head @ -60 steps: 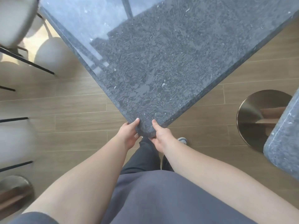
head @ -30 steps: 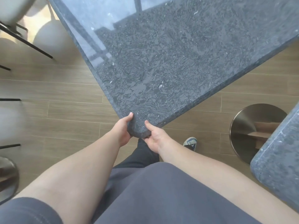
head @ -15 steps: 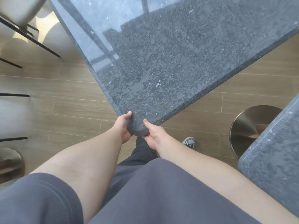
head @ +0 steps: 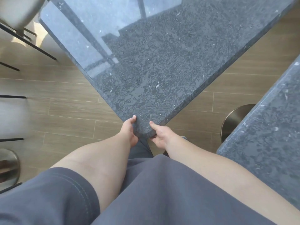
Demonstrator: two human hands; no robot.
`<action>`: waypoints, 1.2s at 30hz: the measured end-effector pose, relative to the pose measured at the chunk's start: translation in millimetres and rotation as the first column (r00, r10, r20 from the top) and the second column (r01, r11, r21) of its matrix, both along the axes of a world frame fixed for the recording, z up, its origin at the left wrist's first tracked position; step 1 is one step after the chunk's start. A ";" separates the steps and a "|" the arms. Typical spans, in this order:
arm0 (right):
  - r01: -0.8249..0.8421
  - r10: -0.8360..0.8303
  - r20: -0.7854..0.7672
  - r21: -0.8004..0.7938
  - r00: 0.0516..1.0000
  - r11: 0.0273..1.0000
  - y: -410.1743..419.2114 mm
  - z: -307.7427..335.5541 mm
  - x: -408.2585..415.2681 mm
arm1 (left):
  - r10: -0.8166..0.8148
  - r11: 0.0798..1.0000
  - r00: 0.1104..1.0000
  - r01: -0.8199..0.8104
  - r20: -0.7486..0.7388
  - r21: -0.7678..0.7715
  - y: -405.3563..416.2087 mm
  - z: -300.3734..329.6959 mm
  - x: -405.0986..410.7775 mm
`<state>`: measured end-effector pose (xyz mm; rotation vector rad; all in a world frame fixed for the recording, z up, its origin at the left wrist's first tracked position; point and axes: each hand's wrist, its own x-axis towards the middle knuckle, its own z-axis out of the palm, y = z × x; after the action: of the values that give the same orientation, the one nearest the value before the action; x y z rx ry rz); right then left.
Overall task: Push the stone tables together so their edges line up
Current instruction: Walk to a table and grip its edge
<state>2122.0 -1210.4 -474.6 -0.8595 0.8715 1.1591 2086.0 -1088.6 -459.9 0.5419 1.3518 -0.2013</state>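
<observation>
Chairs [head: 17, 15]: pale seats on thin black legs stand along the left edge, blurred; a round metal base [head: 8, 166] shows at the lower left.
Floor [head: 65, 108]: wood-look planks in grey-brown run across under everything.
Left hand [head: 129, 129]: it grips the left side of the near corner of the stone table, thumb lying on the top surface, the other fingers curled under the slab and hidden.
Stone table [head: 162, 62]: a thick dark grey slab with a swirling, flaky pattern and small white flecks; polished, with a window's pale reflection over its far left part. Its rounded corner points at the person, and the edge is the same speckled stone.
Right hand [head: 159, 135]: it pinches the right side of that same corner, thumb flat on top, fingers tucked beneath.
Clothing [head: 162, 192]: a grey sleeve and shirt fill the bottom.
Second stone table [head: 267, 143]: the same grey stone, at the right edge, apart from the first slab with a strip of floor between them.
Pedestal base [head: 235, 117]: a round brushed-metal disc on the floor, partly under the second slab.
</observation>
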 end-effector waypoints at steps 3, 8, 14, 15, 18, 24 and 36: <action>-0.001 0.001 0.004 0.011 1.000 1.000 -22.3 -2.3 3.0 | 0.013 1.000 1.000 -0.013 0.001 -0.015 -21.8 -2.4 1.4; -0.014 0.014 0.036 0.003 0.999 1.000 -59.1 -5.1 12.2 | 0.056 0.998 0.998 -0.055 0.010 -0.020 -59.5 -6.7 7.3; 0.001 0.001 0.045 -0.043 0.999 0.999 -98.9 -6.7 22.0 | 0.103 0.995 0.995 -0.103 0.001 -0.004 -104.6 0.9 17.4; 0.005 -0.002 0.045 -0.048 0.999 0.999 -105.4 -6.8 23.6 | 0.107 0.994 0.994 -0.107 -0.006 0.000 -111.6 2.0 18.9; 0.018 -0.015 0.049 -0.070 0.999 0.997 -124.1 -8.6 30.0 | 0.120 0.993 0.993 -0.120 -0.013 -0.012 -133.2 4.6 24.1; 0.014 -0.005 0.066 -0.139 0.998 0.990 -157.5 -11.5 40.7 | 0.137 0.991 0.987 -0.135 -0.085 0.023 -170.2 11.9 35.7; 0.029 0.000 0.128 -0.226 0.992 0.974 -191.5 -11.1 50.3 | 0.031 0.999 0.989 -0.037 -0.143 -0.034 -196.5 12.7 46.3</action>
<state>2172.3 -1401.9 -485.7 -1.1009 0.9148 0.9914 2132.3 -1285.1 -447.2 0.4806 1.4922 -0.2401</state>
